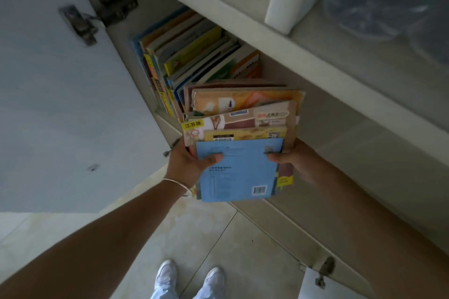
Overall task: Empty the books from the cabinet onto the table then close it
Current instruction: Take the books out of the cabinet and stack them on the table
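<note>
Pale floor tiles (pixel 243 245) are filling the bottom of the frame, with white shoes (pixel 189 277) showing at the lower edge. Above them, at centre frame, I am gripping a fanned stack of books (pixel 240 143) from both sides: my left hand (pixel 192 165) and right hand (pixel 289 160) are pressing thumbs onto the blue cover, the other fingers hidden beneath. Farther up, more books (pixel 194 56) are standing in the cabinet (pixel 267 39), its door (pixel 60 92) hanging open at upper left.

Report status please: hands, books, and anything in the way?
Both hands, left and right, hold a stack of books. More books remain in the cabinet. Door open, path clear.
</note>
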